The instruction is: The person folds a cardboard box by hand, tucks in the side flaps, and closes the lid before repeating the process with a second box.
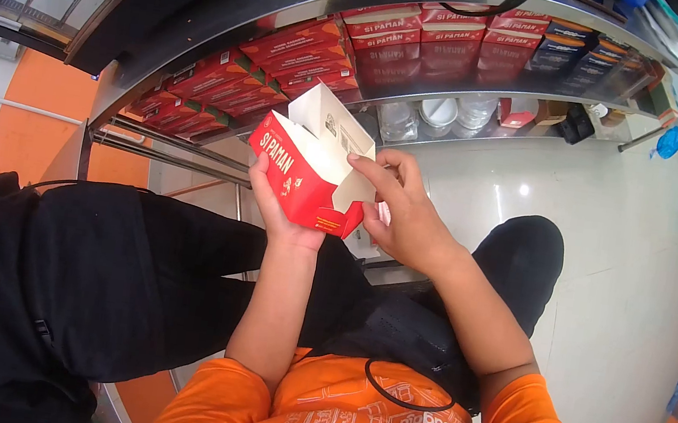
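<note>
A red and white cardboard box [293, 173] marked "SI PAMAN" is held up in front of the body, its white inside showing and its top flaps standing up. My left hand [291, 221] supports it from below and along its left side, with the thumb on the red front. At the box's right end, my right hand [407, 216] has its fingers on the white flap [355, 186]. One fingertip presses near the flap's upper edge, and the others curl by the red corner.
A metal shelf [491, 95] holds stacked red boxes [384, 33] and dark blue boxes [564, 51]. Clear plastic containers [438, 112] stand on the level below. Black cloth [84, 263] lies at the left, and pale floor tiles [634, 250] show at the right.
</note>
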Demonstrator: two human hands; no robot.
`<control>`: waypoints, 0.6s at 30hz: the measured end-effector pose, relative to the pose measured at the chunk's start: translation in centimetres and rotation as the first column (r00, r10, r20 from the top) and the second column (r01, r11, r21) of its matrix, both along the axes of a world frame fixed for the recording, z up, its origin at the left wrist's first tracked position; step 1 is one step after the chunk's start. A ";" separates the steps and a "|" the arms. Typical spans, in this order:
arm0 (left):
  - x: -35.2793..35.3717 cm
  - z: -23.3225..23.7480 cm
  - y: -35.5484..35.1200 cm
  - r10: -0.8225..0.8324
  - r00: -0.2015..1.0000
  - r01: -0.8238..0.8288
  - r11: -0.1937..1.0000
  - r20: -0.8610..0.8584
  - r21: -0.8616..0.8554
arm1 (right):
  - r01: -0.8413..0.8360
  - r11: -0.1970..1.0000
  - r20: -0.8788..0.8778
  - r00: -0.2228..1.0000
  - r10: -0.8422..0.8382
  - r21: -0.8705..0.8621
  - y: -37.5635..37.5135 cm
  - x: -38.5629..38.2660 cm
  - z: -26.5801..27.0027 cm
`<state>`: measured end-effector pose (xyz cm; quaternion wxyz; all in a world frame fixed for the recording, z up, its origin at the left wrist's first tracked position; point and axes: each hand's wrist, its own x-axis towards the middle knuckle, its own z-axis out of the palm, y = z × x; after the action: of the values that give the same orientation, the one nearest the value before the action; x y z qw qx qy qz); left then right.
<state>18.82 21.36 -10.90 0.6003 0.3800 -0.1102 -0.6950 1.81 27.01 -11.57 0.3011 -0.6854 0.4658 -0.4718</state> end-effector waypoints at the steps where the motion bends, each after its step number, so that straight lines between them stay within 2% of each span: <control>1: 0.1 -0.2 -0.1 -0.018 1.000 0.018 1.000 0.001 0.005 | 0.008 1.000 -0.034 0.999 -0.009 -0.013 0.1 0.1 -0.1; 3: 0.4 -0.6 -0.2 -0.056 0.998 0.056 0.998 0.002 0.016 | -0.045 0.999 -0.038 0.998 0.045 0.002 0.1 -0.1 -0.1; 7: 0.2 -0.4 0.1 -0.025 1.000 0.025 1.000 -0.011 -0.002 | -0.110 0.993 -0.045 0.993 0.108 -0.045 0.1 -0.1 -0.3; 10: -0.5 -0.3 0.3 0.019 1.000 -0.019 0.999 -0.004 -0.039 | -0.075 0.994 -0.046 0.996 0.072 -0.084 0.7 0.5 1.1; 14: -2.1 2.0 1.4 -0.080 0.996 0.080 0.997 0.037 -0.003 | 0.071 0.979 -0.054 0.995 -0.083 -0.190 0.3 0.2 -0.1; 16: -1.7 2.2 1.3 -0.030 0.999 0.021 0.979 0.044 0.202 | 0.173 0.952 -0.012 0.983 -0.182 -0.254 -0.5 -1.0 -0.7; 17: -1.4 2.3 1.3 -0.005 0.999 -0.010 0.953 0.049 0.302 | 0.234 0.950 0.025 0.972 -0.234 -0.208 -0.7 -2.2 -0.9; 18: -0.9 1.8 1.4 0.050 0.992 -0.075 0.975 0.119 0.209 | 0.293 0.942 0.059 0.956 -0.287 -0.162 -0.9 -3.2 -1.0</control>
<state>17.92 22.80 -9.08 0.5706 0.4841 -0.0569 -0.6610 -1.44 26.10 -12.55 0.1771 -0.6241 0.5146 -0.5606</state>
